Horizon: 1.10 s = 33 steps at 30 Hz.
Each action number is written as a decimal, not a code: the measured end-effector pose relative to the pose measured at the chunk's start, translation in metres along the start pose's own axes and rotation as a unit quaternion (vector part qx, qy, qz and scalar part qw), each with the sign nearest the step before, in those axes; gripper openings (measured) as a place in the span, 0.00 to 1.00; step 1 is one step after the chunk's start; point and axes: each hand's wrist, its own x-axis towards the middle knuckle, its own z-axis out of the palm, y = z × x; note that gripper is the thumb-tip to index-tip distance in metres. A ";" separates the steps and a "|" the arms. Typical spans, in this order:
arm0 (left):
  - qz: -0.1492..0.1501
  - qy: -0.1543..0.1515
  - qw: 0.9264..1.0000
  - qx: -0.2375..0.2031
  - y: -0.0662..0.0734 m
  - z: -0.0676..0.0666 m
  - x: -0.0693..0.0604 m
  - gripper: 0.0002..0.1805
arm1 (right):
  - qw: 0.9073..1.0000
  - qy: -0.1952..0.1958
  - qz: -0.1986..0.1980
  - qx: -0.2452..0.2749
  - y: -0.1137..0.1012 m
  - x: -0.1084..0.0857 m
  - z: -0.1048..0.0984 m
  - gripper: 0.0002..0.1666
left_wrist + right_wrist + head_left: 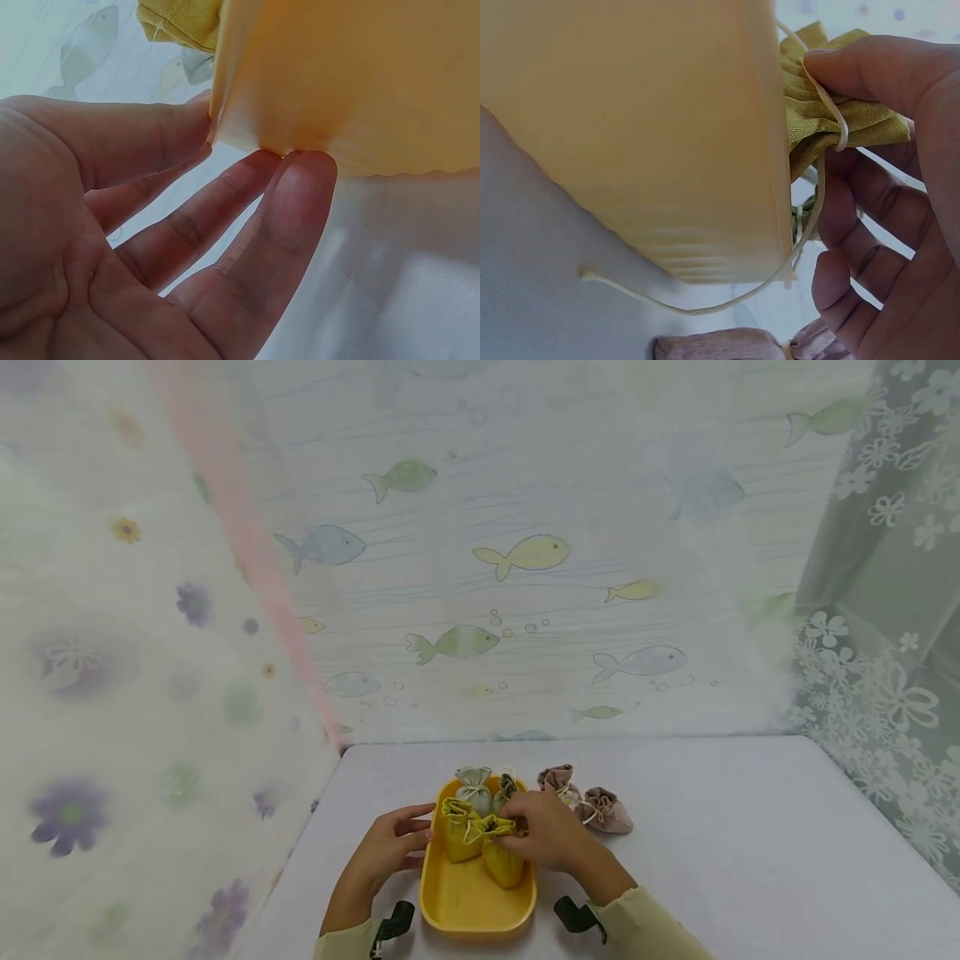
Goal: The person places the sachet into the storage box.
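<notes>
In a yellow plastic tray stand two yellow drawstring pouches, one on the left and one on the right. My right hand pinches the gathered neck of the right pouch between thumb and fingers; its pale cord dangles outside the tray wall. My left hand rests its fingertips against the tray's left outer side, with the thumb at the rim. Behind the yellow pouches sit a pale grey-green pouch and a green pouch, the latter partly hidden by my right hand.
Two dusty-pink pouches, one farther back and one nearer, lie on the white table right of the tray. Fish-patterned cloth hangs behind the table, and flowered cloth hangs at the left.
</notes>
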 end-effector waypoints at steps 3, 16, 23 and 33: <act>0.001 -0.002 1.000 0.000 0.000 0.000 0.000 0.32 | 1.000 -0.003 0.005 -0.003 0.000 -0.001 0.000 0.06; 0.000 -0.011 1.000 -0.002 -0.001 -0.002 0.004 0.33 | 0.999 0.029 0.006 -0.016 0.007 -0.011 0.003 0.12; 0.007 -0.017 1.000 0.002 0.000 -0.003 0.003 0.33 | 0.998 0.047 0.028 -0.027 0.001 -0.022 -0.002 0.20; 0.000 -0.018 1.000 -0.002 -0.002 -0.003 0.003 0.33 | 0.997 0.059 0.038 0.045 0.004 -0.036 -0.012 0.19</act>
